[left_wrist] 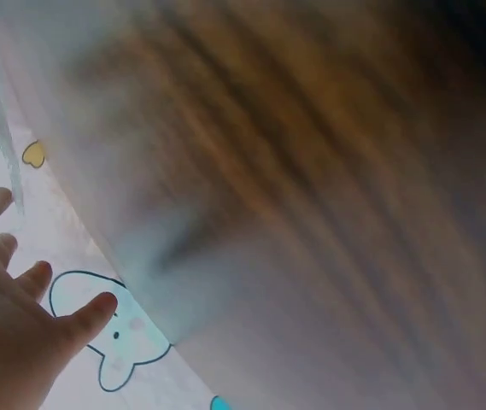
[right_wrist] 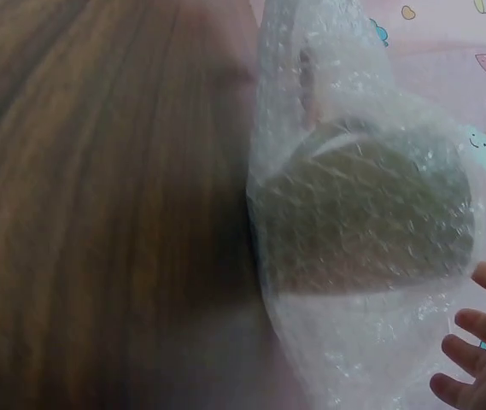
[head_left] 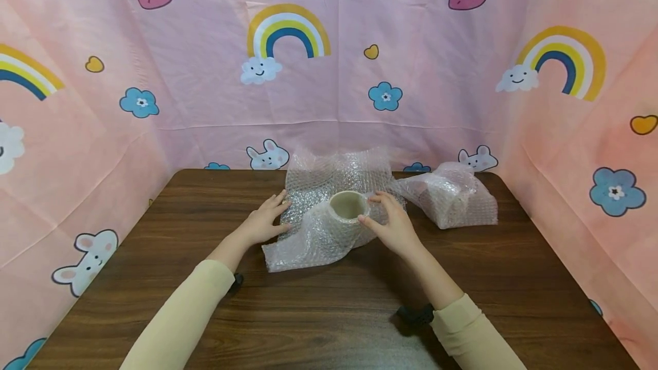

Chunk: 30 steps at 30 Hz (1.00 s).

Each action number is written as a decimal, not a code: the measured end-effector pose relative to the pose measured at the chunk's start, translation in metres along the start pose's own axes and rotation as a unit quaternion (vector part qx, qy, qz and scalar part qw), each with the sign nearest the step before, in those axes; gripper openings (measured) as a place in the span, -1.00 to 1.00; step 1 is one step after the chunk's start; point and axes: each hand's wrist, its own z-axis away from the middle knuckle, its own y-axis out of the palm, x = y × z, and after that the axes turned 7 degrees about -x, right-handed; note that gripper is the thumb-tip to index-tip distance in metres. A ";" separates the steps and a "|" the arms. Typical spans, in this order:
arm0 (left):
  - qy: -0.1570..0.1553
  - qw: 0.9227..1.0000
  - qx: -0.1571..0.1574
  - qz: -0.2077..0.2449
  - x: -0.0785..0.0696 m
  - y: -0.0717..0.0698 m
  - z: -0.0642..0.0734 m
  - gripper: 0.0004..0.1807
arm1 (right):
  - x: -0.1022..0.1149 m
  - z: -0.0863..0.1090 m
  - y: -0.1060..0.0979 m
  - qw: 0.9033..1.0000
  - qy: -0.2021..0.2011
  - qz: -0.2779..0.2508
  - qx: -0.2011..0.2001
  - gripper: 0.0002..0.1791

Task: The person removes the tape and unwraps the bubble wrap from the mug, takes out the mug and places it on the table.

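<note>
A pale, round open-topped vessel, perhaps a cup (head_left: 337, 194), stands upright on a sheet of bubble wrap (head_left: 321, 247). Wrap covers its front and sides, while the rim stays visible. My right hand (head_left: 394, 226) is at the right of the rim, thumb and fingers spread; contact is unclear. Through the wrap, the right wrist view shows the vessel's greenish side (right_wrist: 362, 213), with the fingers of the right hand (right_wrist: 477, 363) extended beside it. My left hand (head_left: 263, 220) lies at the sheet's left edge with fingers spread, as the left hand (left_wrist: 12, 316) also appears in the left wrist view.
At the back right of the dark wooden table (head_left: 329, 313) lies another bubble-wrapped bundle (head_left: 457, 198), its contents unclear. The sheet's far part rises near the back edge. A patterned pink cloth (head_left: 205, 44) surrounds the table on the back and sides.
</note>
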 end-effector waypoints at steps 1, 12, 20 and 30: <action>0.002 1.000 0.003 -0.008 -0.001 0.000 0.000 -0.26 | 0.000 -0.002 -0.002 1.000 -0.002 -0.003 0.002 -0.36; 0.023 0.996 0.043 -0.077 -0.006 -0.003 0.001 -0.26 | -0.009 -0.026 -0.019 0.998 0.037 -0.018 0.051 -0.42; 0.009 0.994 0.106 -0.022 -0.007 0.000 0.000 -0.30 | -0.009 -0.037 -0.019 0.994 0.033 -0.022 0.098 -0.48; -0.018 0.989 0.147 0.001 -0.002 0.004 -0.004 -0.23 | -0.004 -0.046 -0.020 0.989 0.063 0.014 0.129 -0.46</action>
